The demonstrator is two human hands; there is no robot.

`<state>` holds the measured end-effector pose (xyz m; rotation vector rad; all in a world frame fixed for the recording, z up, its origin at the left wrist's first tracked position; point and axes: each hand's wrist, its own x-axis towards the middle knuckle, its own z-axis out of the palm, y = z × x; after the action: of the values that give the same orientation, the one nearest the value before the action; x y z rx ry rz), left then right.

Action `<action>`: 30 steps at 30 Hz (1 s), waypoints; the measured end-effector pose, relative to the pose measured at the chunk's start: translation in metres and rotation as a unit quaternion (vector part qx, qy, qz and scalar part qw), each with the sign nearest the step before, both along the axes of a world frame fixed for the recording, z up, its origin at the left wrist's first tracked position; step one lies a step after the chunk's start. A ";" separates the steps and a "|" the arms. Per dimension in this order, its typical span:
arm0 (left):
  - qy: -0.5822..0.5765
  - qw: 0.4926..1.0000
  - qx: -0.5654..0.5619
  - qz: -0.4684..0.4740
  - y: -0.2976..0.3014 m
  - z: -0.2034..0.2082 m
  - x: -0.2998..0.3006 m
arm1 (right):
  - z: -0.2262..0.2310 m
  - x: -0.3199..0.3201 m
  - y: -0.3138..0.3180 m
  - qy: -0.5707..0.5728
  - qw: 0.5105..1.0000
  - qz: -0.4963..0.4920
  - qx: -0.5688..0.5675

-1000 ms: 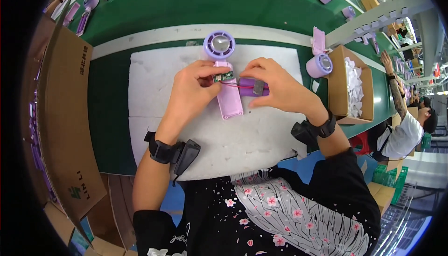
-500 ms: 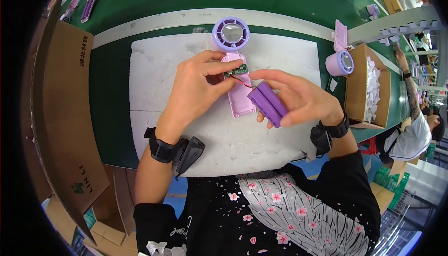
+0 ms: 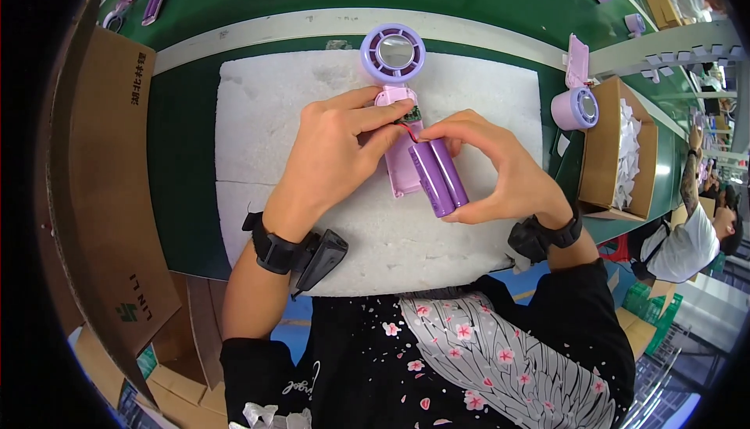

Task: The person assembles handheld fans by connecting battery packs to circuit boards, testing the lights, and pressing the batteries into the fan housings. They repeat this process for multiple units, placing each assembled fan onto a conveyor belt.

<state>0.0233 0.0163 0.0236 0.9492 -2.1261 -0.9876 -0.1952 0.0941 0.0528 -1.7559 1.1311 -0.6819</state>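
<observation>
A small handheld fan lies on a white foam pad (image 3: 258, 124), its round purple head (image 3: 393, 53) at the far end and its opened pink handle shell (image 3: 402, 169) toward me. My left hand (image 3: 332, 144) is closed over the handle's upper part, with thumb and fingers on a small green circuit board (image 3: 413, 113), partly covered. Between thumb and fingers, my right hand (image 3: 500, 167) grips a pair of purple battery cells (image 3: 439, 179), tilted just above and right of the shell. A short red wire (image 3: 409, 132) runs from the board to the cells.
On the right stand another opened fan (image 3: 575, 108) and a cardboard box (image 3: 605, 148) holding white paper pieces. A tall cardboard carton (image 3: 117, 194) borders the left side. More fan parts (image 3: 156, 1) lie on the green table beyond the pale strip. A co-worker (image 3: 691, 241) sits far right.
My right hand has turned the battery pair more upright and brought it left, closer to the handle shell. My left hand stays on the circuit board.
</observation>
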 end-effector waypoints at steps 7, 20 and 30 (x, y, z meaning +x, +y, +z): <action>-0.013 0.999 -0.012 -0.045 -0.002 0.007 0.000 | -0.019 0.014 0.001 0.035 0.996 -0.028 -0.083; -0.020 0.995 -0.040 -0.090 -0.002 0.005 0.003 | -0.012 0.027 0.016 0.092 0.986 -0.077 -0.115; -0.015 0.995 -0.030 -0.094 -0.003 0.006 -0.001 | -0.017 0.028 0.018 0.166 0.951 -0.087 -0.246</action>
<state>0.0224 0.0136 0.0292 0.7499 -2.2906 -0.9972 -0.1677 0.1120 0.0358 -2.2732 1.4468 -0.8496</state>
